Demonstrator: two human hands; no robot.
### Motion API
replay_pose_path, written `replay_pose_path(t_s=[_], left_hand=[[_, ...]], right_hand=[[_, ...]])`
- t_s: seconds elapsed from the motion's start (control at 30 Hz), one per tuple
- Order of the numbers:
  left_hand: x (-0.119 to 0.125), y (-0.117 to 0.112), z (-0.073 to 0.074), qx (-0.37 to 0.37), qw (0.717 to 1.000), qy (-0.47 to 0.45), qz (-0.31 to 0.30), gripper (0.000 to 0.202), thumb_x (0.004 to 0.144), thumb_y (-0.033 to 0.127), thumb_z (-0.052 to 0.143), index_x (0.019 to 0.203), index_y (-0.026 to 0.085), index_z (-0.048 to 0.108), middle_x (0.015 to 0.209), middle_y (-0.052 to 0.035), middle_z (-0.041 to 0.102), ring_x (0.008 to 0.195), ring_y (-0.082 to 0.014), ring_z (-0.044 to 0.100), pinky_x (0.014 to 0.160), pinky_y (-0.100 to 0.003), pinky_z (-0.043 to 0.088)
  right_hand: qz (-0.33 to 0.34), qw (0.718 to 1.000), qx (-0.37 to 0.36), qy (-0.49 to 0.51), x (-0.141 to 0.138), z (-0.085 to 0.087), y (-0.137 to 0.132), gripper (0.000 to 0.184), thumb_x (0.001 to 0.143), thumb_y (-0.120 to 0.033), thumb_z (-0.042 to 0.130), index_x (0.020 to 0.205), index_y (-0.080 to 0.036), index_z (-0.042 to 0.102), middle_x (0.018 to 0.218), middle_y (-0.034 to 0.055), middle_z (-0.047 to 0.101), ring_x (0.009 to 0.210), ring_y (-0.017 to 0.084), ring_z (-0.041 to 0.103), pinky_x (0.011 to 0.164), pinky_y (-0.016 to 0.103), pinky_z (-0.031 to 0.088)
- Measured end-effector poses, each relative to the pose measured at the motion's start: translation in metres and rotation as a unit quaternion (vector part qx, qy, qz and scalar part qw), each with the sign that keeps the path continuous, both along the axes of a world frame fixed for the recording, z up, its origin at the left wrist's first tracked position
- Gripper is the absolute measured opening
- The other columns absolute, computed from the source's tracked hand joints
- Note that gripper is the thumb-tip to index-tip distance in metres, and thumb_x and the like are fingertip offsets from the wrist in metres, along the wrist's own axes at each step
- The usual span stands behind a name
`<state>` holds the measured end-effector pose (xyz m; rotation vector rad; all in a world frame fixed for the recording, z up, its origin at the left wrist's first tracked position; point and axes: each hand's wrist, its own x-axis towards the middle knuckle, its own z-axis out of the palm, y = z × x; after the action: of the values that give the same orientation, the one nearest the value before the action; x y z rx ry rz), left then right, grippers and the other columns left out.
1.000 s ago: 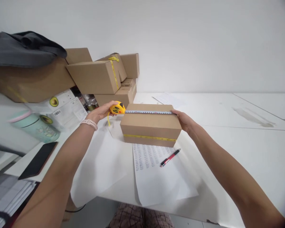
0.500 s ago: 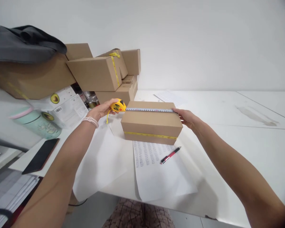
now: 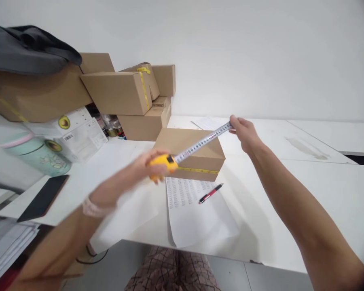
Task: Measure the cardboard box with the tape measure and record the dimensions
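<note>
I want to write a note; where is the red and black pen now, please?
In the head view, the pen lies slightly right of centre on the printed sheet, in front of the nearest cardboard box.

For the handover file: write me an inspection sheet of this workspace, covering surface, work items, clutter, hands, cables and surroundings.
Surface: white table, with a brownish smear toward the right.
Work items: tape measure with its blade pulled out; box on the table; pen lying on a printed sheet.
Clutter: tumbler, stacked boxes and a grey bag on the left.
Left hand: grips the tape measure's case; blurred.
Right hand: pinches the blade's end.
Cables: one black cable, below the table's front edge at left.
Surroundings: white wall behind; tiled floor below.
</note>
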<state>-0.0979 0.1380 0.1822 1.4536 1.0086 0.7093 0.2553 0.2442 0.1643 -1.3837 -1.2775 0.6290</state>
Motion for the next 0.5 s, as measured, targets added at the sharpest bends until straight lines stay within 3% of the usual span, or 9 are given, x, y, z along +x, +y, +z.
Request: replay_pose_path(t_s=[0.1, 0.2, 0.27, 0.33, 0.43, 0.5], left_hand=[[0.03, -0.063, -0.05, -0.185, 0.97, -0.121, -0.099, 0.061, 0.072, 0.042, 0.085, 0.122, 0.022, 0.058, 0.107, -0.0104, 0.068, 0.08, -0.0248, 0.074, 0.067, -0.037, 0.061], [0.054, -0.098, -0.083, -0.228, 0.94, -0.244, -0.072, 0.058, 0.075, 0.045, 0.083, 0.121, 0.023, 0.056, 0.106, -0.0075, 0.065, 0.081, -0.0226, 0.074, 0.071, -0.035, 0.061], [0.063, -0.105, -0.088, -0.225, 0.927, -0.296, -0.045, 0.057, 0.077, 0.048, 0.081, 0.122, 0.023, 0.056, 0.106, -0.0074, 0.065, 0.08, -0.0233, 0.075, 0.071, -0.036, 0.061], [0.065, -0.103, -0.081, -0.219, 0.922, -0.319, -0.027, 0.055, 0.079, 0.05, 0.079, 0.121, 0.024, 0.056, 0.106, -0.0084, 0.067, 0.079, -0.0247, 0.075, 0.069, -0.036, 0.061], [0.066, -0.094, -0.066, -0.219, 0.923, -0.317, -0.009, 0.047, 0.083, 0.054, 0.074, 0.115, 0.021, 0.061, 0.107, -0.0108, 0.069, 0.075, -0.0248, 0.075, 0.066, -0.036, 0.06], [0.067, -0.092, -0.059, -0.232, 0.919, -0.318, -0.003, 0.047, 0.083, 0.057, 0.071, 0.112, 0.019, 0.065, 0.107, -0.0123, 0.07, 0.074, -0.0249, 0.075, 0.064, -0.035, 0.06]], right_hand=[[0.102, 0.99, 0.004, -0.095, -0.025, 0.006, 0.01, 0.05, 0.088, -0.071, 0.057, 0.081, -0.023, 0.066, 0.09, 0.0061, 0.07, 0.099, 0.025, 0.062, 0.093, 0.039, 0.05], [0.201, 0.963, -0.057, -0.168, -0.054, 0.011, 0.032, 0.046, 0.089, -0.067, 0.058, 0.084, -0.022, 0.068, 0.095, 0.006, 0.071, 0.094, 0.025, 0.062, 0.094, 0.042, 0.047], [0.2, 0.958, -0.087, -0.185, -0.068, 0.015, 0.048, 0.043, 0.09, -0.064, 0.058, 0.083, -0.022, 0.066, 0.096, 0.0066, 0.07, 0.092, 0.025, 0.061, 0.092, 0.044, 0.047], [0.166, 0.965, -0.108, -0.174, -0.073, 0.017, 0.054, 0.041, 0.09, -0.063, 0.059, 0.083, -0.023, 0.063, 0.096, 0.0075, 0.07, 0.092, 0.025, 0.06, 0.09, 0.044, 0.047], [0.134, 0.977, -0.128, -0.107, -0.068, 0.007, 0.029, 0.041, 0.089, -0.068, 0.056, 0.09, -0.028, 0.061, 0.095, 0.0059, 0.07, 0.09, 0.024, 0.059, 0.086, 0.041, 0.048], [0.163, 0.979, -0.112, -0.048, -0.061, -0.006, -0.001, 0.043, 0.09, -0.072, 0.049, 0.1, -0.032, 0.059, 0.099, 0.0032, 0.069, 0.089, 0.023, 0.059, 0.083, 0.038, 0.049]])
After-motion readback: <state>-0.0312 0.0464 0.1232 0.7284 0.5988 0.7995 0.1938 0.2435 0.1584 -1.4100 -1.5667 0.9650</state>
